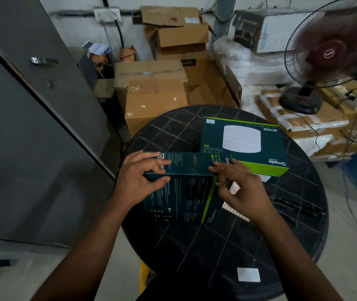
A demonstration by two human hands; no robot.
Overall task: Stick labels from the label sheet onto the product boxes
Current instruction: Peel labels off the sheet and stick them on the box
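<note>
Both hands on the near box (186, 187), a dark green box standing on the round black table (227, 246).

Left hand (140, 181): thumb on the front face, fingers curled over the top left edge, gripping the box there.

Right hand (240, 190): fingertips touch the box's top right corner. The label sheet (235, 210), pinkish with small rows of labels, sits under this hand, between palm and fingers. It pokes out above the fingers and again below the wrist. Looks held by the hand, but can't tell exactly how the fingers clamp it.

Second box (244, 144), flat, with a white round device printed on it, lies on the table just behind the near box, touching or nearly so. A small white sticker shows at its far left corner.

Loose white square (248, 274) on the near edge of the table, well apart from both hands.

Behind the table: cardboard cartons (156, 98), and a spinning fan (329, 55) on the right.
</note>
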